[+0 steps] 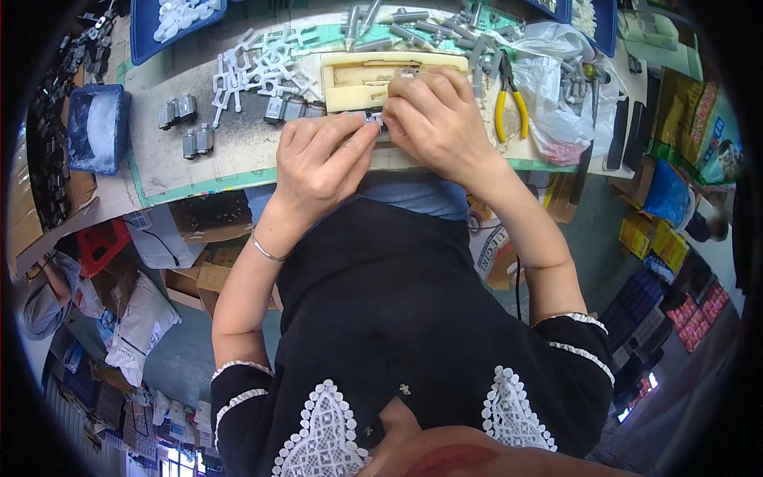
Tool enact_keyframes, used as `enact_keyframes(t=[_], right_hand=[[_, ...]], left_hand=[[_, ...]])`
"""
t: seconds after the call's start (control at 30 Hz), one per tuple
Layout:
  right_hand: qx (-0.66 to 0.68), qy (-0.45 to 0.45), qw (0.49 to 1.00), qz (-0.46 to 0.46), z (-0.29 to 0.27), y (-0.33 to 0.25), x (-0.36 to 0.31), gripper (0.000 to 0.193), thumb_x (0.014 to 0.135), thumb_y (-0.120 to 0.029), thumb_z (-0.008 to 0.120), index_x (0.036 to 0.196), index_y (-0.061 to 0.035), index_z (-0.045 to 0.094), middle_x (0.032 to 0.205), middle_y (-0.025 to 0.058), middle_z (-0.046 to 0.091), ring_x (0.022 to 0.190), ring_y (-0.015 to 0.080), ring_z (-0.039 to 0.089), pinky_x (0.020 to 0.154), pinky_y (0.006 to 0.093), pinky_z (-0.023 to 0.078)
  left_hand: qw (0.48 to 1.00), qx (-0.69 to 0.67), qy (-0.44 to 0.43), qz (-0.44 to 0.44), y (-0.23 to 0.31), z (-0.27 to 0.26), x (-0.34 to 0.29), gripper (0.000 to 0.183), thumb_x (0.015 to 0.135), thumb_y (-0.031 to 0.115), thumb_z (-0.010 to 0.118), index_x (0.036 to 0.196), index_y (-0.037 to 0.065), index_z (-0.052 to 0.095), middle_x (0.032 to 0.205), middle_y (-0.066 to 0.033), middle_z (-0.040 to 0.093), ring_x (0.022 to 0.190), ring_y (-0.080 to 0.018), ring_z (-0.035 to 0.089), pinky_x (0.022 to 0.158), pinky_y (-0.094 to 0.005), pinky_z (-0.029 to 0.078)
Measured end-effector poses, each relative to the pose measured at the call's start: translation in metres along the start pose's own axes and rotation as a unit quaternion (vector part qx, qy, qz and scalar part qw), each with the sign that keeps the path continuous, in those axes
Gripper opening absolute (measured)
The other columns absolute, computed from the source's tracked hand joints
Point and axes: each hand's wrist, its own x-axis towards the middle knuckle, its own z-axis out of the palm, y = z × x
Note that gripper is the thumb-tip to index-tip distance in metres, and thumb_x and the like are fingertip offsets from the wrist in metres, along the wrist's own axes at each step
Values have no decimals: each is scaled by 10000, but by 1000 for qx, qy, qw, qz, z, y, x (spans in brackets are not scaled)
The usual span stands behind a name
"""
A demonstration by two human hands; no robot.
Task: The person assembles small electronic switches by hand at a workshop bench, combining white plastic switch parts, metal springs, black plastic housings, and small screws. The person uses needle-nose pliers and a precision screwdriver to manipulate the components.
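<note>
In front of my body, both hands meet at the near edge of a cream plastic block (350, 98) with recesses. My left hand (318, 163) is closed in a pinch on a small dark and light part (373, 117), too small to name. My right hand (439, 123) is closed at the other side of that part, its fingertips bent down; what they hold is hidden. Left of the block lie grey and black box-shaped parts (284, 110), close to my left fingers. Several white branched plastic pieces (266, 67) are heaped behind them.
Yellow-handled pliers (510, 111) lie right of my right hand, beside a clear plastic bag (548, 95) of grey parts. Grey tubes (413, 36) are scattered at the back. More box-shaped parts (176, 111) and a blue tray (82, 151) stand left.
</note>
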Motion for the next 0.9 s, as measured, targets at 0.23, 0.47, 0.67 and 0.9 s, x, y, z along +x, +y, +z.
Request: enact_keyframes(t=[0.23, 0.47, 0.67, 0.9], right_hand=[[49, 7, 999, 6, 5, 4, -6, 185, 668, -110, 684, 821, -81, 586, 962, 36, 575, 889, 232, 532, 850, 366, 400], [78, -49, 995, 34, -13, 1, 6, 175, 667, -128, 694, 807, -86, 598, 934, 31, 583, 881, 218, 539, 818, 365, 403], [108, 35, 987, 116, -52, 32, 25, 171, 743, -190, 712, 851, -75, 647, 838, 57, 642, 814, 220, 590, 781, 338, 422], [-210, -77, 940, 257, -61, 193, 35, 211, 763, -246, 636, 910, -105, 692, 844, 111, 674, 857, 330, 617, 764, 422, 483]], left_hand=[[994, -43, 14, -100, 4, 10, 0, 184, 666, 88, 738, 834, 117, 669, 844, 21, 599, 723, -172, 527, 636, -311, 374], [997, 74, 7, -14, 7, 8, -3, 160, 685, 142, 718, 831, 115, 659, 852, 2, 594, 764, -166, 545, 662, -321, 369], [995, 98, -16, -9, 11, 4, 10, 146, 694, 187, 708, 781, 109, 620, 835, -12, 565, 753, -175, 537, 659, -323, 353], [998, 21, -25, -51, 0, -30, 62, 122, 725, 192, 694, 754, 100, 619, 753, -27, 528, 705, -197, 506, 629, -341, 348]])
